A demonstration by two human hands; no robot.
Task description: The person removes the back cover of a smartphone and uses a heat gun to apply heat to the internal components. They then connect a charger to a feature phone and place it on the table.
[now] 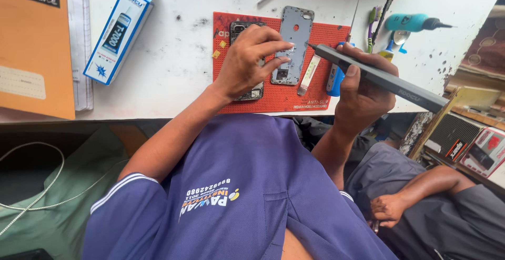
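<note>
Shirt: a purple work shirt (236,186) filled the near foreground, both forearms reaching away from it toward the bench.
Bystander: a second person's hand (388,209) rested on a grey-clad lap at lower right, apart from the work.
Right hand: the right hand (363,89) was clamped around a dark grey electric screwdriver (386,79), thumb on top.
Tool axis: the screwdriver ran lengthwise from lower right to upper left, its tip pointing at the grey phone frame (293,44) just beside it.
Left hand: the left hand (251,60) lay over an opened phone (247,55), fingers stretched right, fingertips pressing the frame; it gripped nothing and was the nearer hand to the frame.
Mat: both phone parts lay on a red mat (286,99) on the white bench (173,60).
Beyond: a blue glue box (122,26), an orange notebook (34,44) and a teal tool (413,22) sat farther back.
</note>
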